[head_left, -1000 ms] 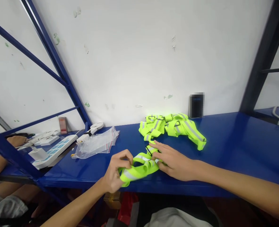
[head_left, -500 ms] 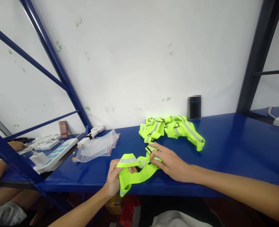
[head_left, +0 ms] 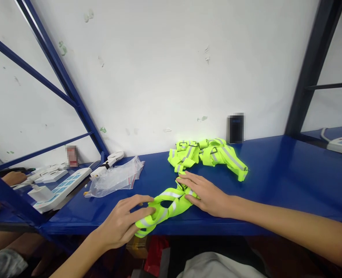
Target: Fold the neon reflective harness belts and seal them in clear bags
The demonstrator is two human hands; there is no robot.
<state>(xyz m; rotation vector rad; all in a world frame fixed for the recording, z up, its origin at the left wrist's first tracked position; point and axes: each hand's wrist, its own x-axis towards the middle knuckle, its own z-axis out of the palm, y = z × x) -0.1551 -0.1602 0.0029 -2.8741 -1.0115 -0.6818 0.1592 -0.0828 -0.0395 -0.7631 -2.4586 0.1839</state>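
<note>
A neon-yellow reflective strap (head_left: 174, 206) with silver stripes lies in loose loops at the table's front edge. My left hand (head_left: 124, 220) has its fingers curled about the left end of the loops, part of which hangs over the edge. On the strap's right end rests my right hand (head_left: 207, 195), its fingers bent over the gathered band and a dark buckle that they partly hide. Behind it, a heap of similar reflective straps (head_left: 188, 154) with dark buckles spreads to the right.
Clear zip bags (head_left: 115, 181) and a small white fan (head_left: 115, 156) lie to the left. Past the blue frame post (head_left: 90, 123) are a power strip (head_left: 65, 189) and another person's hand (head_left: 14, 178). A dark pixelated box (head_left: 235, 128) stands against the wall.
My left hand has shifted left and lower, and its grip has changed from underneath to over the strap. The raised fold has dropped into flatter loops. My right hand stays nearly in place.
</note>
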